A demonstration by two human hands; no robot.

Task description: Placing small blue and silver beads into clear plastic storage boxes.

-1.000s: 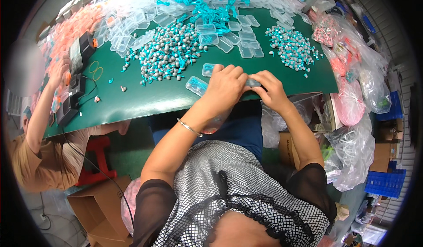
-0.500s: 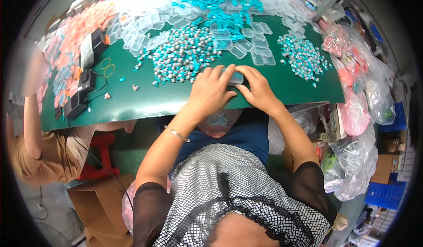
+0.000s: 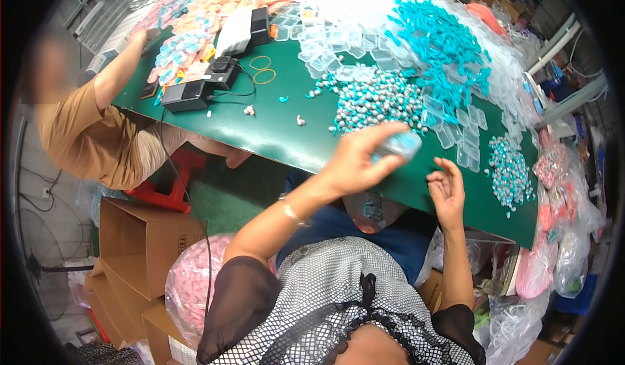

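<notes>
My left hand point(image 3: 357, 161) is raised above the green table point(image 3: 273, 130) and pinches a small clear plastic case point(image 3: 398, 145) with teal and grey pieces inside. My right hand point(image 3: 446, 192) hovers open near the table's front edge, palm turned toward the left hand, holding nothing. Just beyond the hands lies a pile of teal-and-grey small parts point(image 3: 377, 101). Empty clear cases point(image 3: 338, 46) are spread behind the pile. A heap of teal cords point(image 3: 443, 46) lies further back.
A smaller pile of teal-grey parts point(image 3: 508, 169) lies at the right. Another person in a tan shirt point(image 3: 97, 130) works at the table's left end beside black devices point(image 3: 189, 95). Cardboard boxes point(image 3: 137, 248) and a bag of pink items point(image 3: 192, 280) stand on the floor.
Both hands were together on a case on the table. Now the left hand has lifted the case up, and the right hand has let go and opened. The view swung left.
</notes>
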